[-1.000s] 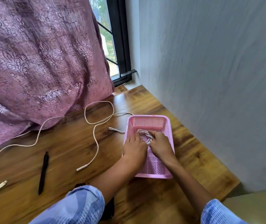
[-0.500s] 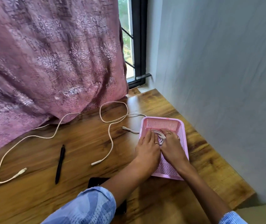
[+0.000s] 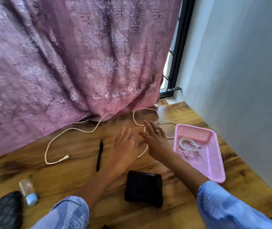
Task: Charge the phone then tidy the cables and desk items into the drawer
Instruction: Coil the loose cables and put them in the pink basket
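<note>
Wooden worktop (image 3: 75,177) meets a pink curtain (image 3: 69,66). One loose cable (image 3: 69,130) snakes out, a pen (image 3: 100,155) beside it. Both hands, left (image 3: 123,149) and right (image 3: 156,142), hover empty with fingers spread over a second cable (image 3: 146,111), likely next. A coiled cable (image 3: 187,144) sits gathered inside the pink basket (image 3: 213,162).

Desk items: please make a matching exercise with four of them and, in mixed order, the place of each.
Things:
1. coiled cable
2. pen
3. wallet
4. bottle

Places:
A. near the desk's left edge
B. between the two forearms
C. in the pink basket
D. left of the left hand

Pairs: 1-C, 2-D, 3-B, 4-A
</note>
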The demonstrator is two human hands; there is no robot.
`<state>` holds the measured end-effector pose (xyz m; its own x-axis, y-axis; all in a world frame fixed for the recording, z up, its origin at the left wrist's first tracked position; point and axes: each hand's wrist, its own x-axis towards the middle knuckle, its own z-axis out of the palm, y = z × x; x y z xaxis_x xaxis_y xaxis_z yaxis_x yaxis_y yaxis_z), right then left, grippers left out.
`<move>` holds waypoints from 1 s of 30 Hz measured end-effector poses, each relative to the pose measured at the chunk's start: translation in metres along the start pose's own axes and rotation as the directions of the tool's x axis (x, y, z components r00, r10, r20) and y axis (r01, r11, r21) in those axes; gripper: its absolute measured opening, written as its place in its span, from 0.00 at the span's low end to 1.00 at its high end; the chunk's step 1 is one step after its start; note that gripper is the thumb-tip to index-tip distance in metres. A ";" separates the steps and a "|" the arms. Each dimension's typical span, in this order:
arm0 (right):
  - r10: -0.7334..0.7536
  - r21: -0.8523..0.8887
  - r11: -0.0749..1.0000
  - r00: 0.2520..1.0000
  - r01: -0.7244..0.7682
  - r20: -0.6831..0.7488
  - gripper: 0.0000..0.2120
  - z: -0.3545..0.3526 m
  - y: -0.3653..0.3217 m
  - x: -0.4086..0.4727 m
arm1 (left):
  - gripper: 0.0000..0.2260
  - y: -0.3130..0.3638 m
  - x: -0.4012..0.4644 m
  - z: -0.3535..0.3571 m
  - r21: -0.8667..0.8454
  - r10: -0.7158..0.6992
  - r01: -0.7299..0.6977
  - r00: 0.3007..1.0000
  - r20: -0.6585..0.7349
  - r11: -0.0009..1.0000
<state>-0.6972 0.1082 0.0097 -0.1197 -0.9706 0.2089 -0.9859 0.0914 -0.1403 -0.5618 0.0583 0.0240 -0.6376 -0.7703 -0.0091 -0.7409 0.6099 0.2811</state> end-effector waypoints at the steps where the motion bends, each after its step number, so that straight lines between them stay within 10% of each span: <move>1: -0.012 -0.071 0.997 0.994 0.020 0.109 0.24 0.007 -0.002 0.003 | 0.20 -0.011 -0.004 0.000 0.000 -0.028 0.028 1.000 0.000 1.000; 6: 0.022 -0.183 0.982 0.943 0.042 0.333 0.17 0.026 -0.008 0.007 | 0.23 -0.044 -0.021 0.001 -0.031 -0.090 0.091 0.995 0.041 0.995; 22: -0.221 -0.199 0.958 0.973 0.205 -0.066 0.21 -0.089 -0.044 0.013 | 0.18 -0.023 -0.008 -0.071 0.012 0.237 -0.238 0.965 -0.109 0.971; 27: -0.275 -0.227 0.948 0.937 0.225 -0.216 0.19 -0.124 -0.055 0.012 | 0.07 -0.017 -0.012 -0.101 -0.364 0.204 -0.239 0.970 -0.132 0.900; 30: -0.241 -0.164 0.966 0.926 0.200 -0.291 0.19 -0.132 -0.064 0.015 | 0.14 -0.008 -0.021 -0.124 -0.814 0.163 -0.112 0.986 -0.021 0.570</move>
<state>-0.6518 0.1174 0.1500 0.0926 -0.8557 0.5091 -0.9955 -0.0690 0.0652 -0.5163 0.0470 0.1408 -0.7451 -0.6645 0.0574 -0.1796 0.2828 0.9422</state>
